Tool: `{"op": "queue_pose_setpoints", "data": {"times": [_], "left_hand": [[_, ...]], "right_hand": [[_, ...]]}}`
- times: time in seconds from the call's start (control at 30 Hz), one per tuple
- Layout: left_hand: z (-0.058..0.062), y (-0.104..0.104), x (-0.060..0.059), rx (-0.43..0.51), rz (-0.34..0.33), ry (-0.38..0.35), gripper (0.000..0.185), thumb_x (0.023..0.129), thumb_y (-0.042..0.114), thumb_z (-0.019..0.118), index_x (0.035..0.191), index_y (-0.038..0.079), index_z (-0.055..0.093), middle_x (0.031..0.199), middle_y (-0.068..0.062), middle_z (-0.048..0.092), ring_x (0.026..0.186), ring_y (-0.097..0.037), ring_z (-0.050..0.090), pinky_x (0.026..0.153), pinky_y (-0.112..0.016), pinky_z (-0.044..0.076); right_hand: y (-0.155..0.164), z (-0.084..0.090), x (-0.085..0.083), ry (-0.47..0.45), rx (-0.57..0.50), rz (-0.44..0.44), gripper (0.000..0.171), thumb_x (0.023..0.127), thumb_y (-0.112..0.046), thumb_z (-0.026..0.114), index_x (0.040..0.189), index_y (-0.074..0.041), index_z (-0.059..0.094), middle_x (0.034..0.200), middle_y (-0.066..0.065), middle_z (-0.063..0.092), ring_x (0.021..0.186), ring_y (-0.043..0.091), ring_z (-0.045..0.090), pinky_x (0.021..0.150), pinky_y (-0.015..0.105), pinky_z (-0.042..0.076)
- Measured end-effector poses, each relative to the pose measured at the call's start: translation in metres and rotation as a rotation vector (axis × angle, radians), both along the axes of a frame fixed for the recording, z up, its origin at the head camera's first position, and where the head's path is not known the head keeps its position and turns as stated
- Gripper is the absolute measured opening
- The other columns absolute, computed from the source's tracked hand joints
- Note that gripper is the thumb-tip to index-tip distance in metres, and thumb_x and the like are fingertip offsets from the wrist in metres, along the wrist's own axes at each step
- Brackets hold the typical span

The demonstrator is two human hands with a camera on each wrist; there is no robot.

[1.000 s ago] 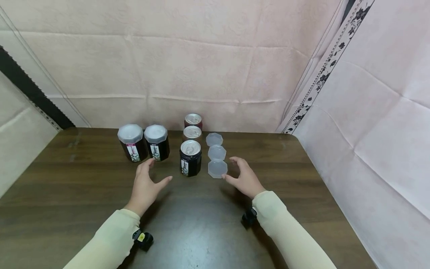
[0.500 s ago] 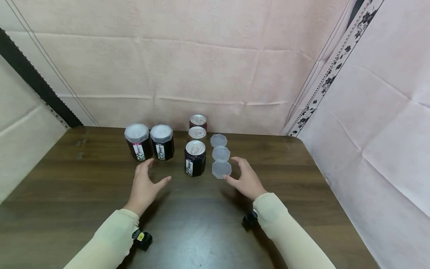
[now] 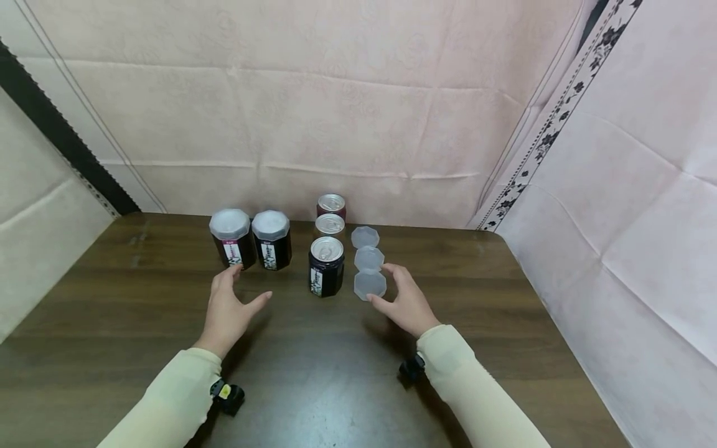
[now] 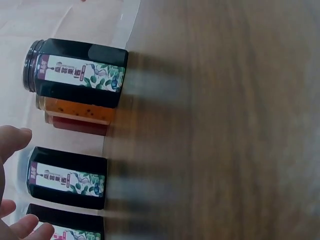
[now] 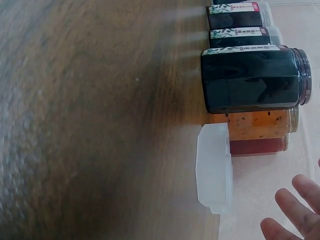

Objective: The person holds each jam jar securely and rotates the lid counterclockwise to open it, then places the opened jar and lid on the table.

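**Open hands beside a row of labelled jars**

Five jars stand on the dark wooden worktop [image 3: 140, 311]. Two capped dark jars [image 3: 250, 239] sit side by side at the left, each with a white label showing green leaves and a pink band; the writing is too small to read. Three uncapped jars stand in a row: the near dark jar [image 3: 326, 266], an orange-filled jar [image 3: 329, 225] behind it, and a red-filled jar [image 3: 332, 205] farthest back. Three loose clear lids [image 3: 368, 261] lie in a line just beside them. The left hand [image 3: 228, 309] hovers near the capped jars, fingers spread, holding nothing. The right hand [image 3: 406, 302] curves loosely beside the nearest lid [image 3: 370, 284], fingers relaxed, not gripping.
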State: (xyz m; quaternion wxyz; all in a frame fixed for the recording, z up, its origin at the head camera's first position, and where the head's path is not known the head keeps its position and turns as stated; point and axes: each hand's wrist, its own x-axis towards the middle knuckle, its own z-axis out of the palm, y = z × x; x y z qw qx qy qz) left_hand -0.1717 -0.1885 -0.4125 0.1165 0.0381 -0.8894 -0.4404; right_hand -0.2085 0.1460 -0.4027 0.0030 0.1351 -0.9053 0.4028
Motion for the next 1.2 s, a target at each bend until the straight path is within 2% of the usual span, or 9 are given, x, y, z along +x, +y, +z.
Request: {"op": "queue_pose_setpoints", "data": {"times": [0.13,0.4,0.57,0.97,1.2], "left_hand": [[-0.002,-0.003,-0.002,0.004,0.016,0.006,0.082,0.084,0.021,0.075,0.145,-0.004,0.028,0.144,-0.029,0.029,0.131,-0.044,0.034,0.107,-0.057,0.033],[-0.002,-0.003,-0.007,0.035,0.041,-0.027,0.082,0.085,0.021,0.074,0.146,-0.005,0.026,0.144,-0.029,0.029,0.131,-0.042,0.033,0.108,-0.056,0.032],[-0.003,-0.006,-0.009,0.052,0.060,-0.017,0.081,0.085,0.020,0.074,0.145,-0.006,0.027,0.144,-0.029,0.030,0.131,-0.042,0.034,0.108,-0.055,0.032],[-0.006,-0.018,-0.013,0.060,0.089,-0.031,0.082,0.086,0.024,0.073,0.146,-0.005,0.025,0.142,-0.029,0.030,0.131,-0.042,0.034,0.107,-0.056,0.033],[-0.006,-0.023,-0.018,0.057,0.115,-0.031,0.081,0.086,0.025,0.073,0.145,-0.006,0.026,0.141,-0.030,0.031,0.129,-0.042,0.034,0.106,-0.056,0.032]], "right_hand": [[-0.001,0.001,0.000,0.001,-0.016,0.005,0.069,0.086,-0.037,0.072,0.141,-0.011,0.041,0.144,0.014,0.042,0.131,0.033,0.043,0.108,0.052,0.035],[-0.003,0.003,0.000,0.025,-0.024,0.003,0.069,0.085,-0.036,0.071,0.142,-0.012,0.041,0.143,0.008,0.042,0.131,0.032,0.043,0.107,0.052,0.036],[-0.008,0.006,0.001,0.018,-0.025,0.000,0.069,0.085,-0.037,0.072,0.142,-0.012,0.041,0.143,0.007,0.041,0.130,0.030,0.044,0.106,0.051,0.038],[-0.020,0.006,0.003,0.019,-0.029,0.032,0.067,0.084,-0.037,0.072,0.141,-0.017,0.043,0.141,0.005,0.043,0.119,0.032,0.050,0.095,0.051,0.048],[-0.028,0.006,0.005,0.042,-0.025,0.039,0.067,0.084,-0.037,0.072,0.140,-0.015,0.043,0.142,0.006,0.043,0.125,0.032,0.048,0.101,0.052,0.043]]}}
